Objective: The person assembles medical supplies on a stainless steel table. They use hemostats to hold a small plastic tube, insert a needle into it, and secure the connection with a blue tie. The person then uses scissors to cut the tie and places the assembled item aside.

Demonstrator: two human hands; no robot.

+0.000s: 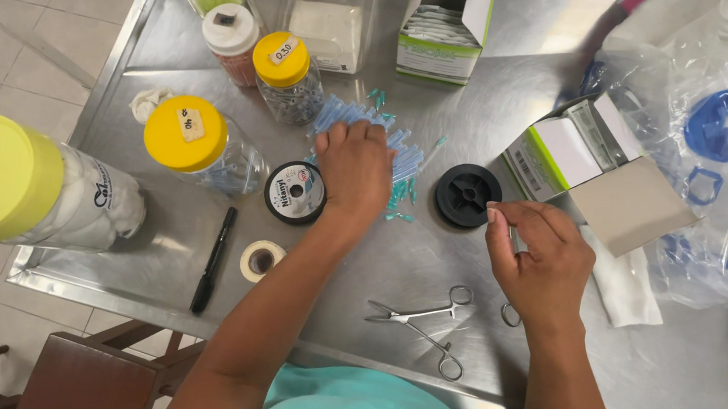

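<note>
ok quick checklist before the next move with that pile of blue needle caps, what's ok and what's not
1. Left hand on the pile of thin blue capped needles: ok, it rests on them.
2. Needle gripped between the fingers: cannot tell, the hand covers them.
3. Right hand free: cannot tell, fingers pinched near the black round plastic spool, anything held is too small to see.
4. Silver metal forceps within reach: ok, lying untouched near the table edge.
5. Open green-and-white cardboard box: ok, flap open beside the right hand.
6. Black marker pen: ok, lying apart from the pile.
</note>
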